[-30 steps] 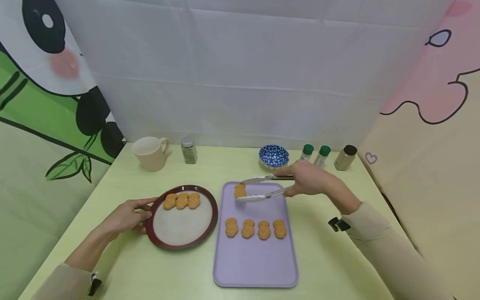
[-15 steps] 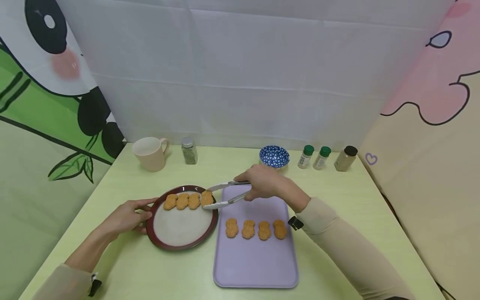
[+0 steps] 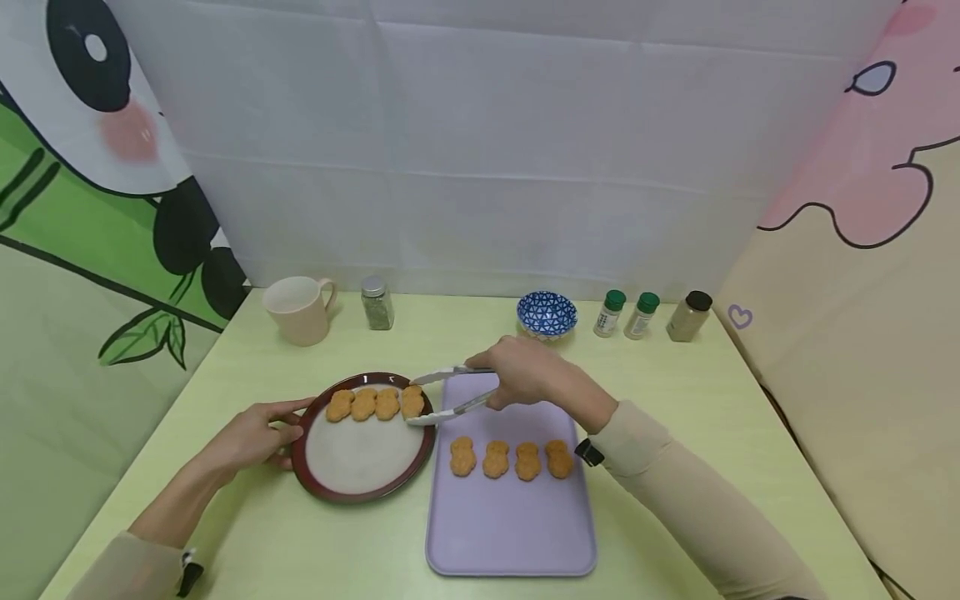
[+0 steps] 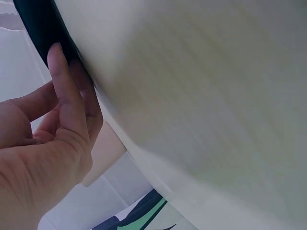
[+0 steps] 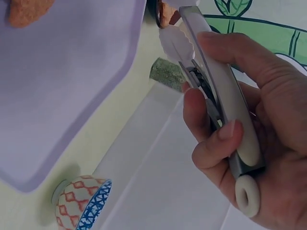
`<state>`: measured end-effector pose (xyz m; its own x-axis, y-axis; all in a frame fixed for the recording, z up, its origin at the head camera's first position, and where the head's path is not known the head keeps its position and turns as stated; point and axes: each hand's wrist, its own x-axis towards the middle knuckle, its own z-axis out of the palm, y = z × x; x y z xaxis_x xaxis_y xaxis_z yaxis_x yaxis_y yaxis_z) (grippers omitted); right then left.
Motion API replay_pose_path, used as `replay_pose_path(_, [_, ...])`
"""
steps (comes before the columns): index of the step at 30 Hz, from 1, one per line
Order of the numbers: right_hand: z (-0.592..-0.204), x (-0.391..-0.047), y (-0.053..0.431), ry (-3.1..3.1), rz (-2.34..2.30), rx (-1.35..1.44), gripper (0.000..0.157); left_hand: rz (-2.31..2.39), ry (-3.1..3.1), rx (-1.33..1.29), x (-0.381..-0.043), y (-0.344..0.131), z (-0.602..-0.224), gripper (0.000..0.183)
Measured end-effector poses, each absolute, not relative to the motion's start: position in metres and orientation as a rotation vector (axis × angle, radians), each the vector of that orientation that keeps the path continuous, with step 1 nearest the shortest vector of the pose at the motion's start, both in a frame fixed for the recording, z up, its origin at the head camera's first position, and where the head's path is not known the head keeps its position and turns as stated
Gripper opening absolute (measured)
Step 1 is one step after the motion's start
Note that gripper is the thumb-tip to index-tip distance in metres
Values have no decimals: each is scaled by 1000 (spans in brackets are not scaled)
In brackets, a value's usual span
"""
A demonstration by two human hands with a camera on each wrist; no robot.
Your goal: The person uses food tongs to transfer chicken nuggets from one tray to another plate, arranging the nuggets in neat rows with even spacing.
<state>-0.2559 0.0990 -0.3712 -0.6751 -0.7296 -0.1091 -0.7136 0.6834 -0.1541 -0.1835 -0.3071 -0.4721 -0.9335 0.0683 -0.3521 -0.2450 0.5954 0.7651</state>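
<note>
My left hand (image 3: 255,435) holds the left edge of a round plate (image 3: 360,467) with a brown rim; the left wrist view shows the fingers (image 4: 67,91) at its dark edge. Tongs (image 3: 468,405) are in my right hand (image 3: 525,372), gripped by their pale handles in the right wrist view. Their two tips stand on either side of a bear-shaped nugget (image 3: 412,402) at the plate's upper right rim. Whether both tips touch it, I cannot tell. Three similar nuggets (image 3: 363,405) lie in a row to its left. Several more nuggets (image 3: 495,459) line the purple tray (image 3: 510,533).
Along the back stand a beige mug (image 3: 296,310), a glass herb jar (image 3: 377,304), a blue patterned bowl (image 3: 547,315), two green-capped bottles (image 3: 611,314) and a black-capped jar (image 3: 688,317). Fabric walls enclose the pale table (image 3: 675,500).
My right hand has moved left from the tray to the plate, carrying one nugget in the tongs to the row's right end. The left hand has stayed on the plate.
</note>
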Motion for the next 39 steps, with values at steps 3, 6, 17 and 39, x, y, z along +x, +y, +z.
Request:
replay_pose_path(3, [-370,-254,110,2754,-199,-1180,64,1263,2480,-153,-184,-307,-473,52])
replay_pose_path(6, [-365,-248,129,2786,-244,-1179,64,1261,2481,-146,-184,-308,-473,52])
replay_pose_path(17, [-367,-206,175,2671,-294,-1153,61,1262,2480,-159,-184,-307,-468,52])
replay_pose_path(39, [-370,-203,171,2642,-328,-1225,56,1265,2486,-124,-183,-307,-469,51])
